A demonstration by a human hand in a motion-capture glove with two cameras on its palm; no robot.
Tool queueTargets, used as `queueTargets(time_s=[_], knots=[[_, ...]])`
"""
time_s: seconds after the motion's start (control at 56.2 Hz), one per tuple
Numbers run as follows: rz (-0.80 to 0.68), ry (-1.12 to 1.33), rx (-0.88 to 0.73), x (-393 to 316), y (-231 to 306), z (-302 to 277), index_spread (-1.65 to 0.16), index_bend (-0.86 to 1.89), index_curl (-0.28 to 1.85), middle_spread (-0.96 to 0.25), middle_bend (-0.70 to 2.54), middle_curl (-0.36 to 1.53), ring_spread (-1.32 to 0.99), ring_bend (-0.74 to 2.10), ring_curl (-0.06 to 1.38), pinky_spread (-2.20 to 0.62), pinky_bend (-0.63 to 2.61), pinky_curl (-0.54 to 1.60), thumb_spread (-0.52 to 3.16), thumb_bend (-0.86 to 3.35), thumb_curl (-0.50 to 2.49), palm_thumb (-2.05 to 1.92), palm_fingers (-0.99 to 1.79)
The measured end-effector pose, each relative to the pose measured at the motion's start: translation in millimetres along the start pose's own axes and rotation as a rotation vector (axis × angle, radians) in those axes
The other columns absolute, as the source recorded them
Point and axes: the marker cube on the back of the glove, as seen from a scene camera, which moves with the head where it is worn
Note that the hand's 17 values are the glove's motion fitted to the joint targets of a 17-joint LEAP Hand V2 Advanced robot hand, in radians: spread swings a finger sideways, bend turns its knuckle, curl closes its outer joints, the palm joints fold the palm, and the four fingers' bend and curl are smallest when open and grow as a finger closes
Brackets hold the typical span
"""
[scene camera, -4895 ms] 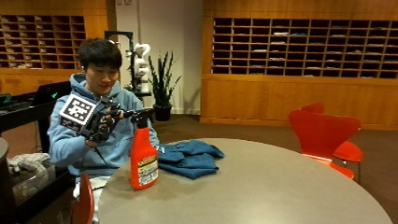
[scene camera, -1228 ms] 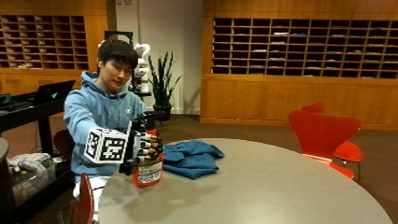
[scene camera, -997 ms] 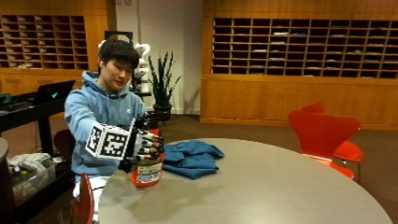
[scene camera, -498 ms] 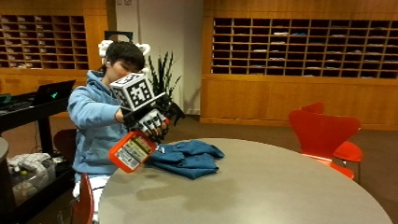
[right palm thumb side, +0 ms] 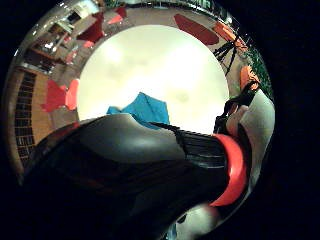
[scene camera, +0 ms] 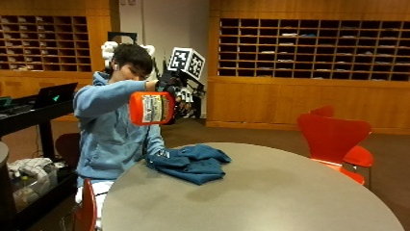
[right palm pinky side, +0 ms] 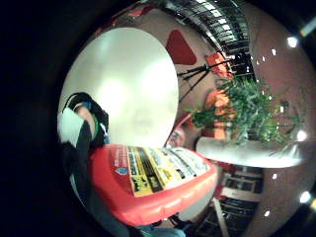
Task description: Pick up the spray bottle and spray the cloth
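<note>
I see the hand (scene camera: 168,87) gripping the bottle (scene camera: 151,108), raised and tipped sideways well above the cloth (scene camera: 189,162) on the surface (scene camera: 269,192). Pickup done. Nozzle looks aimed at cloth, hard to confirm. Next: squeeze trigger.

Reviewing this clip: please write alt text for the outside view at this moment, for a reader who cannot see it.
A seated person's gloved right hand holds a red spray bottle lifted on its side at chest height, above a crumpled blue cloth on a round grey table. A red chair stands beside the table, with wooden pigeonhole shelves behind.
</note>
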Motion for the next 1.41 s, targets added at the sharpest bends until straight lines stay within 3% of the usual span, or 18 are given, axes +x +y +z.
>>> queueTargets(time_s=[0.392, 0.89, 1.246, 1.406], knots=[[-0.075, 0.198, -0.197, -53.1, -12.2, 57.3, -0.22, 0.43, 0.51, -0.16, 0.53, 0.46, -0.22, 0.46, 0.42, -0.30, 0.34, 0.38, 0.04, -0.04, 0.75, 0.93, 1.38], [-0.038, 0.121, -0.146, -29.9, -2.0, 16.1, -0.22, 0.43, 0.51, -0.16, 0.53, 0.45, -0.21, 0.46, 0.42, -0.30, 0.34, 0.38, 0.04, -0.04, 0.75, 0.93, 1.38], [-0.086, 0.067, -0.220, -50.5, -15.9, 55.6, -0.22, 0.43, 0.51, -0.16, 0.53, 0.45, -0.21, 0.46, 0.42, -0.30, 0.34, 0.38, 0.04, -0.04, 0.75, 0.92, 1.38], [-0.122, -0.081, -0.163, -59.0, -15.7, 35.9, -0.22, 0.43, 0.51, -0.16, 0.53, 0.45, -0.21, 0.46, 0.42, -0.30, 0.34, 0.38, 0.04, -0.04, 0.75, 0.92, 1.38]])
